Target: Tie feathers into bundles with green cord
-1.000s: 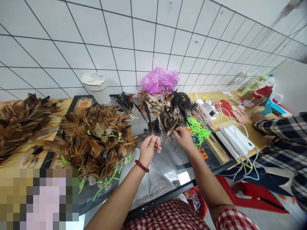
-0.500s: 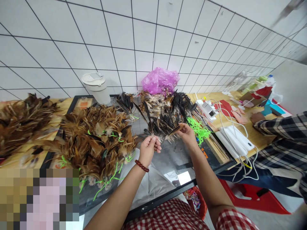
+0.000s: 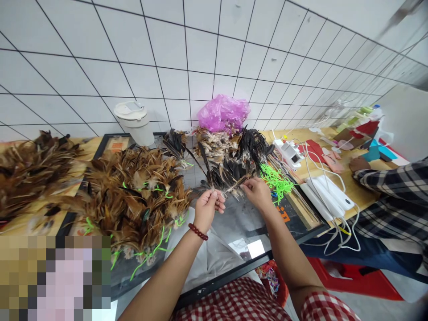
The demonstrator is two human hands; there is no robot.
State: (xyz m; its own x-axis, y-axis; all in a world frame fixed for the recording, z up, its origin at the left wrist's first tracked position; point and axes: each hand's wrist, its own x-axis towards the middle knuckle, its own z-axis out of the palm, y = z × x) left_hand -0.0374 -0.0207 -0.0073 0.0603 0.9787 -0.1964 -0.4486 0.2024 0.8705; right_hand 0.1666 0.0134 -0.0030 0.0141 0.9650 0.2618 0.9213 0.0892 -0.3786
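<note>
A person's left hand (image 3: 207, 206) pinches the quill of a long dark feather (image 3: 204, 161) between thumb and forefinger, the other fingers loosely curled. The right hand (image 3: 259, 195), just beside it, grips a slim brown feather (image 3: 238, 183) in a narrow thumb-and-finger pinch, its shaft slanting toward the left hand. Round, glossy dark-red beads form a bracelet (image 3: 198, 232) on the left wrist.

Just beyond the fingers spreads a loose heap of blackish feathers (image 3: 229, 171), wispy and pale at the base. Limp neon-green cords (image 3: 278, 180) tangle beside the right hand. Farther back, a crumpled, translucent purple plastic bag (image 3: 223, 111) sits over pale-ended feathers (image 3: 214, 145), near the white lidded cup (image 3: 133, 122). To the left, glossy, pointed brown plumes (image 3: 133, 191) lie massed in overlapping bunches, some bound with green cord. Beneath stretches a smooth, glassy panel with a black frame (image 3: 230, 271). At right, a co-worker's plaid sleeve (image 3: 397, 178) rests near the wooden table (image 3: 354, 189).
</note>
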